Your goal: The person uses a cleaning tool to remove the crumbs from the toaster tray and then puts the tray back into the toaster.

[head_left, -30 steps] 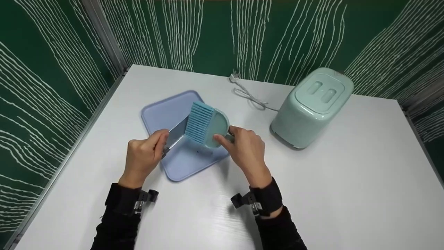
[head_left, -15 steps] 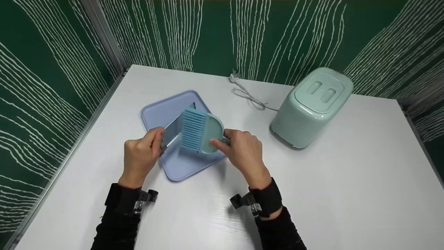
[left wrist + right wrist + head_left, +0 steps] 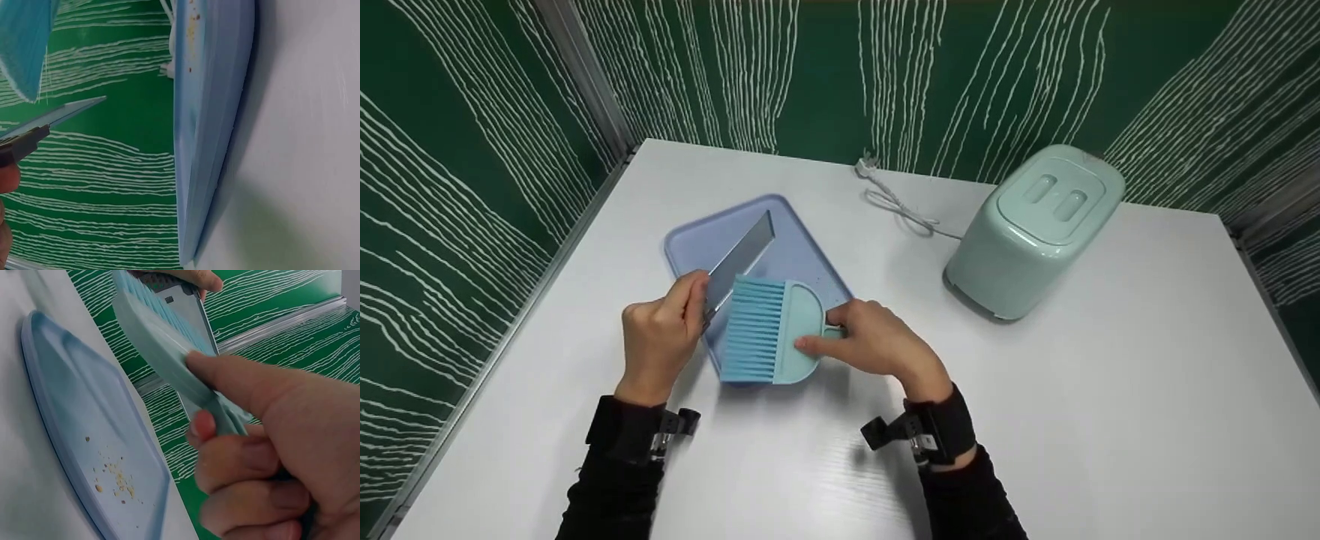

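Note:
In the head view my left hand point(image 3: 660, 334) grips one end of a thin metal crumb tray point(image 3: 741, 255), which is held tilted over a lavender-blue serving tray point(image 3: 802, 251). My right hand point(image 3: 881, 341) holds a pale green brush point(image 3: 799, 330) with blue bristles, its thumb on the brush head and fingers curled round the handle. The bristles point(image 3: 754, 330) point left, overlapping the near end of the serving tray. Yellowish-brown crumbs point(image 3: 118, 481) lie scattered on the serving tray in the right wrist view. From the left wrist, the crumb tray point(image 3: 73, 109) appears edge-on beneath the bristles point(image 3: 22, 50).
A mint-green toaster point(image 3: 1035, 232) stands on the white table point(image 3: 1147, 360) to the right. Its grey cord point(image 3: 907, 214) lies bundled behind, ending in a plug point(image 3: 868, 166) by the back wall. Green walls with white streaks point(image 3: 825, 75) border the table.
The brush has come away from the crumb tray, moving left and toward the person, its head turned flatter to the camera. The crumb tray shifted slightly left and more of it shows.

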Demonstrator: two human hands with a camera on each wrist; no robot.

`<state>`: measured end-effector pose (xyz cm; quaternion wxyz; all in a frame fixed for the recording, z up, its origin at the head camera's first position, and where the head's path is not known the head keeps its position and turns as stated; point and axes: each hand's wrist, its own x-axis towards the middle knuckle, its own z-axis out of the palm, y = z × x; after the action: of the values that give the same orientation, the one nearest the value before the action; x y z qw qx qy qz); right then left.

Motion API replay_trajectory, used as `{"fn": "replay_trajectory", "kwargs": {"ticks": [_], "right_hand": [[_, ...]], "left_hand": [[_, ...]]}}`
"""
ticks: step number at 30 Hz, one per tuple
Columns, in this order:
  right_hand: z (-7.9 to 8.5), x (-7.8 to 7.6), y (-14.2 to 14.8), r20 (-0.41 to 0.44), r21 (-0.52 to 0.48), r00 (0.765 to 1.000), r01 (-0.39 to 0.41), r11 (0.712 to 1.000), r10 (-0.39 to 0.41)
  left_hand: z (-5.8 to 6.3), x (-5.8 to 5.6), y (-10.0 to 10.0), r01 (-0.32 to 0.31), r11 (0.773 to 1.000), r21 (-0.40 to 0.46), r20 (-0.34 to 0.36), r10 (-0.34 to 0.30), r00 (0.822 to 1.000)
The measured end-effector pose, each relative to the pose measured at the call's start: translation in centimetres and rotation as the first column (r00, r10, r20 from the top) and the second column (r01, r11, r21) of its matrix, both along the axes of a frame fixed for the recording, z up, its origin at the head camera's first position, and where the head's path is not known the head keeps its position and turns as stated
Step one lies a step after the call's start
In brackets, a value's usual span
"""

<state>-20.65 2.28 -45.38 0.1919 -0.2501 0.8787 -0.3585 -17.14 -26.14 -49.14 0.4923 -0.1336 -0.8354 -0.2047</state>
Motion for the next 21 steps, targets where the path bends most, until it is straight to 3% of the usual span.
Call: {"fn": "replay_trajectory", "kwargs": {"ticks": [4, 10, 14, 21], "right_hand": [[0.1, 0.4, -0.4, 0.081, -0.029, 0.989, -0.122, 0.992, 0.124], [-0.1, 0.7, -1.0, 0.103, -0.025, 0.975, -0.194, 0.981, 0.196], [-0.3, 0.6, -1.1, 0.108, -0.031, 0.975, -0.191, 0.981, 0.193], [-0.6, 0.1, -0.7, 0.098, -0.002, 0.992, -0.08, 0.997, 0.08]], "left_hand": [[-0.1, 0.0, 0.1, 0.012, 1.0, -0.019, -0.008, -0.012, 1.0], [-0.1, 0.1, 0.2, 0.043, 0.998, -0.052, 0.001, -0.043, 0.999], [-0.2, 0.0, 0.2, 0.064, 0.996, -0.067, 0.0, -0.064, 0.998], [-0.1, 0.1, 0.1, 0.081, 0.992, -0.093, -0.007, -0.082, 0.997]]}}
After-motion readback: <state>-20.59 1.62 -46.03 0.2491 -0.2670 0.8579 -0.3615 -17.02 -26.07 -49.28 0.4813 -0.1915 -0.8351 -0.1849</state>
